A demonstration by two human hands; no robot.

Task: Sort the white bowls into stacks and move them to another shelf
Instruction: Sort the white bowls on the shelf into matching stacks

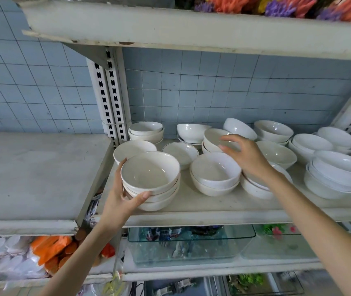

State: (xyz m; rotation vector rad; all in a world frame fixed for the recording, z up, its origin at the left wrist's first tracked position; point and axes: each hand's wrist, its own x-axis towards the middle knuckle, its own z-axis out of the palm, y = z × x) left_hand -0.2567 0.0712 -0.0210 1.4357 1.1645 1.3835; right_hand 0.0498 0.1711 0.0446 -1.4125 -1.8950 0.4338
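Observation:
Many white bowls fill the right shelf (202, 207), singly and in short stacks. My left hand (120, 200) grips a stack of three white bowls (151, 180) at the shelf's front left, thumb across the front and fingers behind the rim. My right hand (245, 155) hovers with fingers spread over the rim of a stacked bowl (213, 138) in the middle row, holding nothing. A two-bowl stack (215, 175) sits just in front of that hand. The left shelf (31, 174) is bare.
An upper shelf (191, 28) overhangs the bowls, with coloured artificial flowers (277, 5) on it. A slotted upright post (110, 95) divides the two shelves. Glass tanks (191, 242) and bagged goods (20, 257) sit below. More bowl stacks (337, 176) crowd the right end.

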